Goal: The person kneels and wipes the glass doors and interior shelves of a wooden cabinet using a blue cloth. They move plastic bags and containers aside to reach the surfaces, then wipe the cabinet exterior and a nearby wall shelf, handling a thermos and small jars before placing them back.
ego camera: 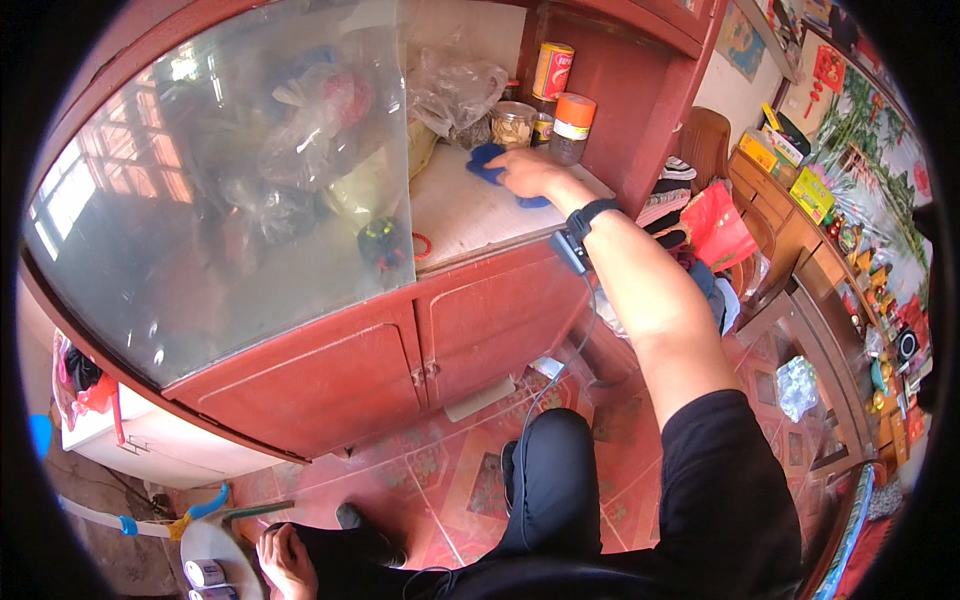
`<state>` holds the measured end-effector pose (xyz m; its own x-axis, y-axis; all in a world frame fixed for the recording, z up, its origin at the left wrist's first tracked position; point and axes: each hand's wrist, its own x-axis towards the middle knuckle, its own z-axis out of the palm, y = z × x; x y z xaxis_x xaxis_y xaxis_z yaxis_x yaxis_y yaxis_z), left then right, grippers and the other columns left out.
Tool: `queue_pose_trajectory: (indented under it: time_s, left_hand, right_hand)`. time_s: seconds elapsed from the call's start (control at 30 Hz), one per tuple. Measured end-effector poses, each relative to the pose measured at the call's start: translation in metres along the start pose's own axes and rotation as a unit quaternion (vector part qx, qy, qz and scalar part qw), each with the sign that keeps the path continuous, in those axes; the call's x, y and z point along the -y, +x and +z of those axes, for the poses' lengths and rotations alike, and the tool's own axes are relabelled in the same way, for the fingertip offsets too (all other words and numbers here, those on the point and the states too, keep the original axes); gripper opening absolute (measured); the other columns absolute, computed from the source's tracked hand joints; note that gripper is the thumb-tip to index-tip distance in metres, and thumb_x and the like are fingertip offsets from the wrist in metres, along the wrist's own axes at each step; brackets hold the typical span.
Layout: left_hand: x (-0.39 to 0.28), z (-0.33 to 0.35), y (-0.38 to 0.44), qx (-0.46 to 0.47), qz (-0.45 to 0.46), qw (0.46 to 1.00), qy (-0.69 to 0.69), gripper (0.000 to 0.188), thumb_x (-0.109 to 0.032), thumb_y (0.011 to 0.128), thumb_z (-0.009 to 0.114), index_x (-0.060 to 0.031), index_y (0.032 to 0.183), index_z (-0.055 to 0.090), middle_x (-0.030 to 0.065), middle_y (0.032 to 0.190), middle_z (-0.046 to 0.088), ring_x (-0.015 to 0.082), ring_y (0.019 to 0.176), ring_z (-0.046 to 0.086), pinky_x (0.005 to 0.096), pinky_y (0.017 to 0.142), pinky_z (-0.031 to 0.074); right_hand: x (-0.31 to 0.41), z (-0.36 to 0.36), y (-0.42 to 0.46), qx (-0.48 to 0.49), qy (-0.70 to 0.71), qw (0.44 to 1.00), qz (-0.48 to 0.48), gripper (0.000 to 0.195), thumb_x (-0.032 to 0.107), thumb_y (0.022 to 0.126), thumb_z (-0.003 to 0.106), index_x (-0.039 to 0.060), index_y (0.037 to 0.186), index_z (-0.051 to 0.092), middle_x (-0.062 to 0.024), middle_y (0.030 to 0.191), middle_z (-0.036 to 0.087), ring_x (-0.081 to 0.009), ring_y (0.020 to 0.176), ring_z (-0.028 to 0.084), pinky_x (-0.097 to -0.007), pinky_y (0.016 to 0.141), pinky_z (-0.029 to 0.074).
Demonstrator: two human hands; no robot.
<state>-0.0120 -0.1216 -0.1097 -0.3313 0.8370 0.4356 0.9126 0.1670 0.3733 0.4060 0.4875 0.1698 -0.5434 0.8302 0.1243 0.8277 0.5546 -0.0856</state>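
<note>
Inside the red wooden cabinet, my right hand point(526, 174) presses a blue cloth point(486, 163) onto the pale shelf point(480, 214). The cloth shows on both sides of my fingers. Just behind it stand a clear jar of dried slices point(514, 126) and a jar with an orange lid point(573, 129). A yellow and red can point(553, 71) stands farther back. My left hand point(286, 561) rests by my left leg at the bottom left, fingers curled, its palm hidden.
A glass pane point(247, 195) covers the cabinet's left side, with plastic bags behind it. A crumpled clear bag point(459, 86) lies right of its edge. A red cord loop point(422, 245) sits near the shelf's front. Cans point(205, 573) stand on a stool. A cable point(551, 382) hangs from my right wrist.
</note>
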Motion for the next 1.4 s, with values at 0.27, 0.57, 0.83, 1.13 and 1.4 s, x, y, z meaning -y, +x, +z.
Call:
queue_pose_trajectory:
  time_s: [0.27,0.57,0.83,1.13,1.4]
  left_hand:
    - [-0.004,0.002,-0.001,-0.004,-0.001,1.0,0.005,0.01,-0.007,0.1,0.067,-0.0015,0.108,0.07,0.0155,0.103,0.073,0.0375,0.095,0.067,0.0479,0.09,0.052]
    - [-0.001,-0.006,-0.01,-0.008,0.001,1.0,-0.006,0.009,-0.007,0.1,0.066,-0.0019,0.106,0.07,0.0154,0.102,0.073,0.0386,0.094,0.066,0.0488,0.09,0.051]
    - [0.002,-0.013,-0.014,-0.017,0.002,1.0,-0.013,0.008,-0.006,0.1,0.065,-0.0023,0.104,0.07,0.0154,0.101,0.073,0.0395,0.094,0.066,0.0496,0.09,0.051]
    - [0.004,-0.01,-0.012,-0.013,0.003,1.0,0.003,0.008,-0.005,0.098,0.067,-0.0026,0.105,0.07,0.0165,0.1,0.072,0.04,0.095,0.066,0.0506,0.09,0.051]
    - [-0.009,-0.032,-0.021,-0.031,0.006,0.999,-0.024,0.013,-0.003,0.094,0.069,-0.0029,0.107,0.07,0.017,0.099,0.071,0.0399,0.096,0.067,0.0509,0.091,0.053]
  right_hand:
    - [0.123,0.018,-0.081,-0.089,0.025,0.985,-0.147,0.042,0.005,0.097,0.07,0.0147,0.137,0.078,-0.0154,0.113,0.065,-0.0295,0.106,0.07,-0.043,0.091,0.058]
    - [-0.092,-0.011,-0.089,-0.043,-0.158,0.948,0.271,0.045,0.013,0.097,0.064,0.0213,0.139,0.076,-0.0182,0.143,0.066,-0.038,0.131,0.067,-0.0463,0.109,0.056]
    - [0.058,-0.003,-0.084,0.032,0.041,0.999,0.003,0.047,0.01,0.093,0.069,0.0135,0.139,0.076,-0.0203,0.125,0.069,-0.0415,0.116,0.069,-0.0459,0.102,0.055]
    - [0.046,0.016,-0.061,0.029,0.069,0.997,-0.005,0.043,0.01,0.097,0.07,0.0163,0.139,0.076,-0.0227,0.121,0.075,-0.0384,0.105,0.074,-0.0452,0.096,0.059]
    - [-0.045,-0.012,-0.084,-0.019,-0.076,0.987,0.139,0.041,0.013,0.095,0.063,0.0119,0.133,0.078,-0.0221,0.136,0.072,-0.0392,0.128,0.069,-0.0458,0.11,0.055]
